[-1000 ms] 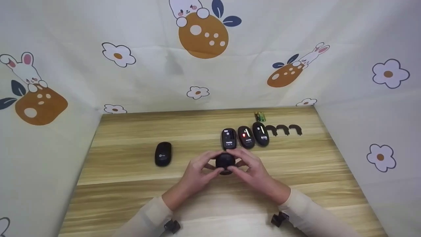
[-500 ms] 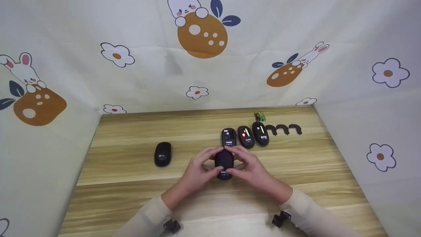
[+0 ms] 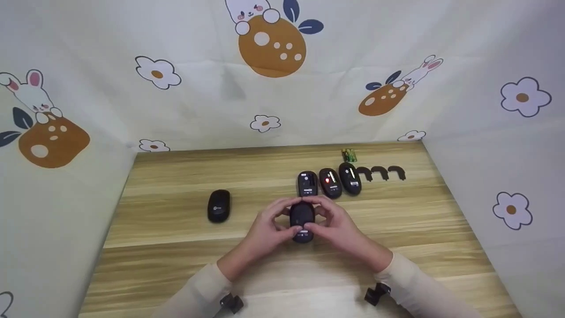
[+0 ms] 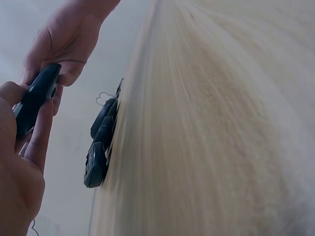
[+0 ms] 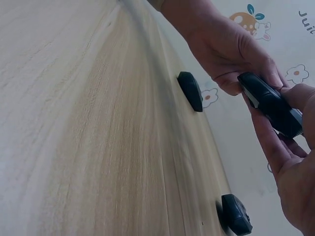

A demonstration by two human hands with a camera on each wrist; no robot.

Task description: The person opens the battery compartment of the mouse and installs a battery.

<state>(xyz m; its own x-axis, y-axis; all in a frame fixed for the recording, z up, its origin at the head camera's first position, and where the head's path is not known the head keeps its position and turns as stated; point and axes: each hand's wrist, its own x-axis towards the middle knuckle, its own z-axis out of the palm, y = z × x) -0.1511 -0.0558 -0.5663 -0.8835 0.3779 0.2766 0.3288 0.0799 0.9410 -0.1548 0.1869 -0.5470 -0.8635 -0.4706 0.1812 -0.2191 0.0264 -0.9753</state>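
A black computer mouse [image 3: 302, 216] is held up over the middle of the table, its label-bearing side facing the head camera. From one side my left hand [image 3: 274, 220] pinches it between thumb and fingers. My right hand [image 3: 334, 221] grips it from the other side, and both thumbs meet near its lower end. The left wrist view shows the mouse [image 4: 37, 101] well above the tabletop, between both sets of fingers. Beyond the hands, three mice lie underside up in a row: a left one [image 3: 307, 183], a middle one [image 3: 330, 183] with a red light, and a right one [image 3: 350, 179].
Another black mouse [image 3: 219, 206] lies top side up on the left of the wooden table [image 3: 167, 265]. Several green batteries [image 3: 348, 155] lie at the back right. Three curved dark covers [image 3: 379, 173] sit beside the row of mice. Patterned cloth [image 3: 198, 101] walls the table in.
The held mouse has tilted from nearly end-on to showing more of its length, its lower end coming toward me. Both hands keep their grip and have barely shifted.
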